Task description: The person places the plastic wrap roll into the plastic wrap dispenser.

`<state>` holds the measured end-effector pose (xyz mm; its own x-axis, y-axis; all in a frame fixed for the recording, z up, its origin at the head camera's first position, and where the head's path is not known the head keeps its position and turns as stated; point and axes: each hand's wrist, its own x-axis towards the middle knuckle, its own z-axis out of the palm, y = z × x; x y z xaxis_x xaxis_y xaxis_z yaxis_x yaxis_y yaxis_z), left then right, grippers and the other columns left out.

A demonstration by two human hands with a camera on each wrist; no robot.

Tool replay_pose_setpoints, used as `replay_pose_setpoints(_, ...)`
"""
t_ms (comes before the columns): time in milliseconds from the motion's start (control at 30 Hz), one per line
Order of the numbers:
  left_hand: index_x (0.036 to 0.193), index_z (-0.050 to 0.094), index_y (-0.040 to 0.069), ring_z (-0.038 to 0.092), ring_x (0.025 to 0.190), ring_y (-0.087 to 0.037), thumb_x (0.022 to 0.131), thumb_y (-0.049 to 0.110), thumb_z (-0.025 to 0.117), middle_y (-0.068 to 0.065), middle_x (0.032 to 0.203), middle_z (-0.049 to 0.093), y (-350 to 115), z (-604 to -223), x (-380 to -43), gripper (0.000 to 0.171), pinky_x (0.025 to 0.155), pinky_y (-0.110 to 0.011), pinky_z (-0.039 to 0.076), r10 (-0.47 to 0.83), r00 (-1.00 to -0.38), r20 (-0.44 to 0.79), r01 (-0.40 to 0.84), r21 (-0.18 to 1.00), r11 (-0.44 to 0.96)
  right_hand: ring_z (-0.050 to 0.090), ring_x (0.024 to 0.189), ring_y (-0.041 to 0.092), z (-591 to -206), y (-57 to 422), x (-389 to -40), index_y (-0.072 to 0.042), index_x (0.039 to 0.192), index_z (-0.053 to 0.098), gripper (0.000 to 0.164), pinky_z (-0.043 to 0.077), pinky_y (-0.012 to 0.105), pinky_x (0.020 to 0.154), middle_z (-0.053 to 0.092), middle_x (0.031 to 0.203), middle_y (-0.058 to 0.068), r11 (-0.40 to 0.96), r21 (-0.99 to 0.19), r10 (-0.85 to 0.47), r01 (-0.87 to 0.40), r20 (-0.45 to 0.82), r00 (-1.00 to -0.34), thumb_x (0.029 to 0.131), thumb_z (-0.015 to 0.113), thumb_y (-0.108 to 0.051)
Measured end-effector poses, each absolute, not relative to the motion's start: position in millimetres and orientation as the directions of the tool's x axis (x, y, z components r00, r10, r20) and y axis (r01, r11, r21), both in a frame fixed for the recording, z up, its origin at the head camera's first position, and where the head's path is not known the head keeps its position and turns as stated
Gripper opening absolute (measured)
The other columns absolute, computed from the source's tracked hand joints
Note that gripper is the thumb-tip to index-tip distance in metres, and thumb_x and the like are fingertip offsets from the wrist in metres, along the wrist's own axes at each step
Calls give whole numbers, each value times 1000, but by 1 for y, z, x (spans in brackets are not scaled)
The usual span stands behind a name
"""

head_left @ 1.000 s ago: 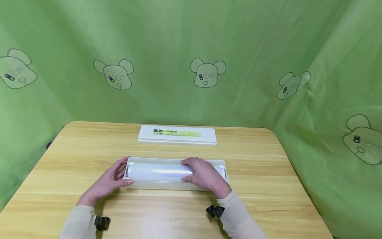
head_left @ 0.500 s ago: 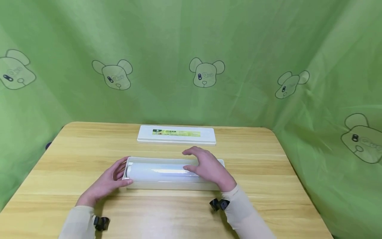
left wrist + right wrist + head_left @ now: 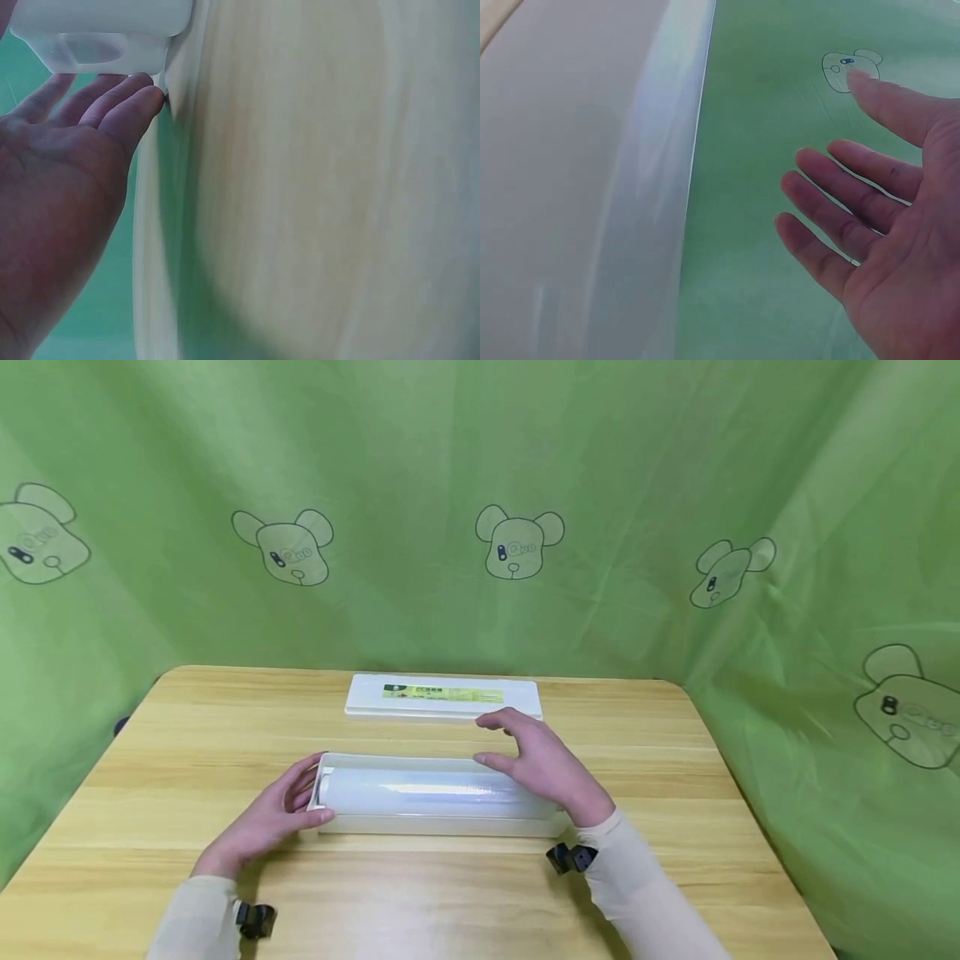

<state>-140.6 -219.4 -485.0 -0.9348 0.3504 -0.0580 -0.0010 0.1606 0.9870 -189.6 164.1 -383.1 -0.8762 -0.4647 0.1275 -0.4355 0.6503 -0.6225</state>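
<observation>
A long white cling film box (image 3: 442,825) lies lengthwise on the table without its lid. Inside it rests a shiny roll of cling film (image 3: 420,792). At the box's left end my left hand (image 3: 266,818) holds it, thumb over the front corner and fingers against the end wall; the left wrist view shows the fingertips (image 3: 135,105) at that white end. My right hand (image 3: 543,764) hovers above the right part of the roll with its fingers spread and nothing in them. From the head, it hides the box's back right corner.
Behind the box, near the table's far edge, lies the white lid (image 3: 442,708) with a yellow-green label. The wooden table (image 3: 660,827) extends on both sides. A green curtain (image 3: 420,618) with bear-head drawings hangs around it. Each wrist wears a small black camera (image 3: 257,921).
My right hand has let go of the roll and moved up, back and to the right, off the box. The left hand and the box have stayed in place.
</observation>
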Motion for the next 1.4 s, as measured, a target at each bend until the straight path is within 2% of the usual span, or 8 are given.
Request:
replay_pose_setpoints(167,155,14,0,28,139,-44,86,9,75,-29,155,22,-220,-487,-142,92,102,-16,34,343,-937,-69,-15,987,159,54,118,29,-383,171,-194,-10,132,59,49,45,45,100,59,130,-2,641,-639,-448,-426,139,-883,91,72,-35)
replay_pose_setpoints(433,155,14,0,29,138,-45,86,10,75,-30,155,22,-220,-489,-142,92,101,-17,35,338,-939,-65,-9,986,164,50,124,29,-387,188,-209,-12,137,55,54,41,48,104,54,137,1,623,-663,-443,-416,140,-885,91,71,-36)
replay_pose_setpoints(700,155,14,1,29,139,-44,86,10,75,-29,155,23,-221,-489,-142,93,101,-16,35,337,-938,-75,-18,986,168,46,127,34,-394,201,-221,-12,141,50,63,38,55,106,49,143,4,616,-695,-419,-371,109,-901,89,72,-41)
replay_pose_setpoints(867,155,14,2,28,139,-43,86,11,76,-28,155,22,-220,-488,-143,93,102,-18,34,339,-937,-84,-26,985,171,41,131,39,-401,209,-233,-12,144,48,67,35,58,107,42,149,7,617,-717,-394,-325,76,-916,88,74,-39)
replay_pose_setpoints(1067,155,15,2,29,139,-43,86,11,76,-28,155,23,-220,-487,-142,93,103,-20,34,335,-938,-89,-34,985,167,37,134,45,-412,221,-246,-10,145,46,71,32,56,110,36,153,13,596,-755,-384,-273,31,-923,86,77,-35)
replay_pose_setpoints(1233,155,14,0,28,139,-44,87,10,75,-29,155,22,-220,-486,-141,92,108,-31,32,345,-935,-78,-19,985,170,36,134,44,-414,230,-252,-9,145,47,71,31,55,111,37,152,13,604,-755,-376,-256,14,-926,86,77,-34)
replay_pose_setpoints(1400,155,15,1,29,139,-43,86,11,75,-29,155,23,-220,-485,-141,92,108,-30,33,336,-938,-81,-20,983,181,36,134,44,-414,237,-259,-8,145,46,72,30,54,112,39,150,14,614,-750,-373,-246,-1,-928,86,77,-35)
